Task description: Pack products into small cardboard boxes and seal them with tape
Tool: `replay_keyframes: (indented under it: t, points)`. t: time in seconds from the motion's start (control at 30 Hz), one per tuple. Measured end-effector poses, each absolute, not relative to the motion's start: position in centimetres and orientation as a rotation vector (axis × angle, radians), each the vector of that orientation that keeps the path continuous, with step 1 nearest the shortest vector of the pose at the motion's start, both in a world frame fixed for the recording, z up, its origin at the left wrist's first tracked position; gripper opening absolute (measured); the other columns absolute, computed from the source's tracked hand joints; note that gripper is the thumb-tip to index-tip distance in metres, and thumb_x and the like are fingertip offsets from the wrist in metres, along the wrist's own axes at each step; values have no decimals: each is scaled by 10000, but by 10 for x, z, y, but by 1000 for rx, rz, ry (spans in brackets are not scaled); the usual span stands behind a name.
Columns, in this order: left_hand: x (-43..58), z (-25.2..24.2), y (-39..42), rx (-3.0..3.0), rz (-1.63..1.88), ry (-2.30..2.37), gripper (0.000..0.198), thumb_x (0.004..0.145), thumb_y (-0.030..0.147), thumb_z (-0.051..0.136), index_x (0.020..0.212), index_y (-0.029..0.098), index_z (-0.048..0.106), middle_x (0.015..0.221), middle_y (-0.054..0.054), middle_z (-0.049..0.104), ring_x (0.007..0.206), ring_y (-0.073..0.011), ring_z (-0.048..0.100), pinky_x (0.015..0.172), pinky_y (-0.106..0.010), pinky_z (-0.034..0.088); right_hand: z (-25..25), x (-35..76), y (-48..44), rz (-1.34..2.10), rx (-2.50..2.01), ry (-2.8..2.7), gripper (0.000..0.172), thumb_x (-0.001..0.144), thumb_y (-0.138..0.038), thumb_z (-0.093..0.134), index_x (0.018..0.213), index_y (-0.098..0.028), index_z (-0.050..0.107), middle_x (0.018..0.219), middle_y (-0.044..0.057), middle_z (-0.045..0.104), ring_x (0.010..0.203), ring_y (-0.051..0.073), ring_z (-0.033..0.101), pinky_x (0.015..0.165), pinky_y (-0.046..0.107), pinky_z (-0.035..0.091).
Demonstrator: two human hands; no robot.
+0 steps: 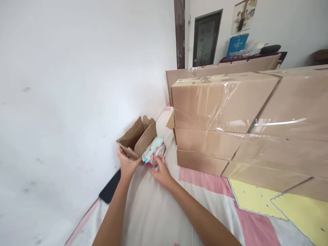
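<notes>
A small open cardboard box stands against the white wall, its top flaps raised and its inside dark. My left hand grips the near end of the box, with the thumb on the right and the fingers on the left. Right beside the box is a soft light-blue and white packet that looks like wet wipes, with pinkish printing on its lower side. My right hand has its fingertips closed on the near, pinkish edge of this packet. The packet's underside is hidden.
Large taped cardboard boxes form a barrier on the right. A black phone-like slab lies by the wall, left of my left forearm. Beneath everything spreads a pink and white sheet, with yellow cloth at right.
</notes>
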State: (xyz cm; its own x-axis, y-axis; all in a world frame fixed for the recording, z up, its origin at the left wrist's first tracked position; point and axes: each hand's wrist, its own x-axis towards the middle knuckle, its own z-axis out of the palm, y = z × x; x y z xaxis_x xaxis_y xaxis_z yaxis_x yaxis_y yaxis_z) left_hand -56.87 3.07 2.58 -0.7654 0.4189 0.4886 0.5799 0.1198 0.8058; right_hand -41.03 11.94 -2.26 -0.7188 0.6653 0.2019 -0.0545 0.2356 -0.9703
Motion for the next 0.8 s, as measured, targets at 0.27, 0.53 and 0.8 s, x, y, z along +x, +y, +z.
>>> replay_keyframes:
  t: [0.27, 0.53, 0.8]
  points:
    - [-486, 37, -125, -1120, -1533, -2387, 1271, 559, 357, 931, 1577, 299, 173, 1534, -192, 398, 1389, -406, 505, 1057, -597, 539, 1, -272, -30, 1635, -393, -2232, 956, 712, -297, 737, 1595, -189, 387, 1571, 190, 290, 1408, 355, 454, 1182, 517, 419]
    - [-414, 28, -114, -1693, -1693, -2412, 1257, 562, 469, 954, 1574, 282, 233, 1521, -181, 452, 1401, -407, 507, 1070, -545, 532, 5, -152, -108, 1192, -687, -2430, 943, 770, -231, 627, 1651, -178, 294, 1652, 152, 353, 1473, 398, 356, 1241, 598, 294]
    - [-315, 17, -39, -2376, -2224, -2121, 1290, 475, 525, 992, 1562, 278, 344, 1483, -168, 547, 1439, -437, 459, 1170, -570, 424, -21, -78, -149, 41, -789, -2263, 768, 784, 3, 445, 1551, -46, 440, 1576, 105, 521, 1484, 303, 379, 1123, 426, 415]
